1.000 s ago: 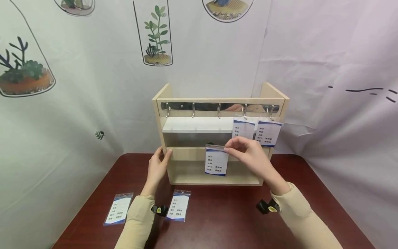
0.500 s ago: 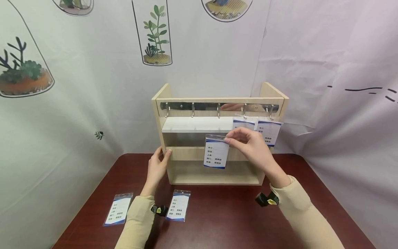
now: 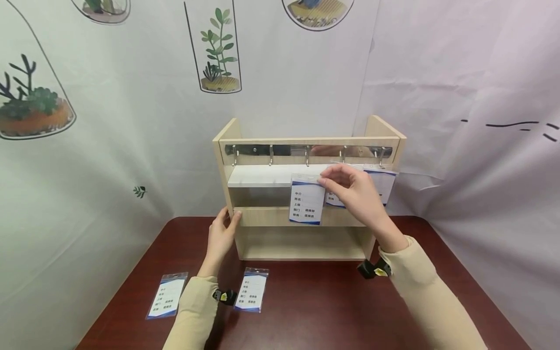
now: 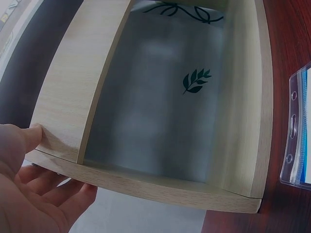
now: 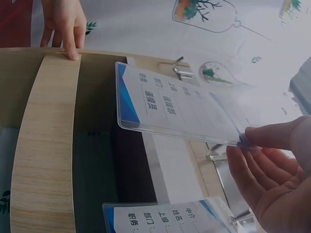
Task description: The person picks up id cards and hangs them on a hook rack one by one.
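My right hand (image 3: 360,197) pinches the top right corner of a clear-sleeved name badge (image 3: 307,206), thumb in front. The badge hangs upright before the wooden shelf (image 3: 258,217), its top edge a little below the middle hook (image 3: 307,156). In the right wrist view the held badge (image 5: 165,102) is apart from the metal hooks. My left hand (image 3: 220,240) holds the shelf's left side; the left wrist view shows the thumb on the front board and the fingers outside the side panel. Two badges hang at the right: one (image 3: 336,200) partly hidden by my right hand, another (image 3: 381,182) beside it.
Two more badges lie on the dark red table: one (image 3: 167,295) at the far left, one (image 3: 251,290) right of my left forearm. A metal strip (image 3: 284,150) with several hooks crosses the shelf's top. A printed cloth (image 3: 302,87) hangs behind.
My right hand has raised the held badge from in front of the lower board to just below the hook strip. The left hand stays on the shelf's side.
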Demonstrator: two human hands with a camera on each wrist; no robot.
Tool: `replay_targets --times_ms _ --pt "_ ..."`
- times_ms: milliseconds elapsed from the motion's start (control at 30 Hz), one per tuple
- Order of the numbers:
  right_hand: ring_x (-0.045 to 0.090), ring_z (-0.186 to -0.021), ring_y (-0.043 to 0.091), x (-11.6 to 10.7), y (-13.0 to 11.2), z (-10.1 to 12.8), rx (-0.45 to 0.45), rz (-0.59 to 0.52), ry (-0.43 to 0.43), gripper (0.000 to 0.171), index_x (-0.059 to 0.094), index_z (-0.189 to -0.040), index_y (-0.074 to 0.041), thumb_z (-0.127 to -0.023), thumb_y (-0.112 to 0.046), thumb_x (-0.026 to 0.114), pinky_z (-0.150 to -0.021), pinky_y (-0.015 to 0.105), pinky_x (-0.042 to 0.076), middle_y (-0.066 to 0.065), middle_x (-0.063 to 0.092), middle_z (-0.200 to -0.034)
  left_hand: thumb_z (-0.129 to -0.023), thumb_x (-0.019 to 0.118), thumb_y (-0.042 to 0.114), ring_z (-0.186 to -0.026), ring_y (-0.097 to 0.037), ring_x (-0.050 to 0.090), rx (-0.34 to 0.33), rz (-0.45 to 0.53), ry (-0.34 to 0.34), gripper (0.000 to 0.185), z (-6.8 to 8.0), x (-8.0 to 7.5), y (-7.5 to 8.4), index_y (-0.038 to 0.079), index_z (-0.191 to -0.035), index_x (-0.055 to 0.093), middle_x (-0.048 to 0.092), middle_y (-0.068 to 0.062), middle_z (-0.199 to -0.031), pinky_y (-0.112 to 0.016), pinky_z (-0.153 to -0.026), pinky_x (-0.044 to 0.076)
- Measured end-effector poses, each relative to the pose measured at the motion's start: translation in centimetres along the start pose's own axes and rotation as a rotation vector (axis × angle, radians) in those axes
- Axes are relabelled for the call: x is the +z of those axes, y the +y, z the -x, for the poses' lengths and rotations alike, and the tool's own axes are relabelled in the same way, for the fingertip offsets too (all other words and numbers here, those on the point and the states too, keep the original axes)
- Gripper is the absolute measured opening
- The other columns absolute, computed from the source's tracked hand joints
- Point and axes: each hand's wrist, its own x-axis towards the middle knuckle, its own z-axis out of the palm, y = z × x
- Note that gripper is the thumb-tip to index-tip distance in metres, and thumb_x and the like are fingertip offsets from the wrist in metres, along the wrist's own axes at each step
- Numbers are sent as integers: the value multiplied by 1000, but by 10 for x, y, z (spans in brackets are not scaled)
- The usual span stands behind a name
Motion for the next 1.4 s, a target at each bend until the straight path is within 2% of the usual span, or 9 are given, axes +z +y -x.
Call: replay_targets --times_ms 467,767,967,1200,1400 --pt "68 -85 16 1 0 -16 -6 19 47 14 71 -103 -4 -96 -16 72 -77 20 52 7 75 -100 -100 64 34 -124 -38 59 -6 -11 2 53 1 1 1 2 -142 54 60 -24 -135 -55 -96 51" --pt "69 -88 16 5 1 -24 11 43 48 14 70 -104 -4 -96 -15 71 -80 24 54 7 75 -100 -100 65 34 -123 -36 60 -4 -9 2 53 0 0 0 3 -141 55 61 -23 -134 -53 -97 51" --pt "70 -88 19 7 4 -26 28 75 63 13 70 -105 -5 -95 -14 71 -77 26 53 8 75 -100 -101 64 32 -121 -38 61 12 -6 3 52 0 1 0 1 -141 55 61 -24 -133 -55 -96 51" --pt "70 -87 20 11 3 -27 28 113 110 13 71 -104 -5 -95 -15 72 -79 34 54 8 75 -98 -101 64 35 -122 -35 61 -12 -4 -10 53 2 0 2 4 -142 55 61 -23 -134 -53 -96 51" --pt "69 -87 21 17 2 -28 3 138 164 11 71 -100 -4 -94 -13 71 -81 37 55 9 74 -96 -101 63 34 -122 -36 60 -5 -15 -7 52 1 0 1 3 -142 55 61 -24 -134 -54 -96 51"
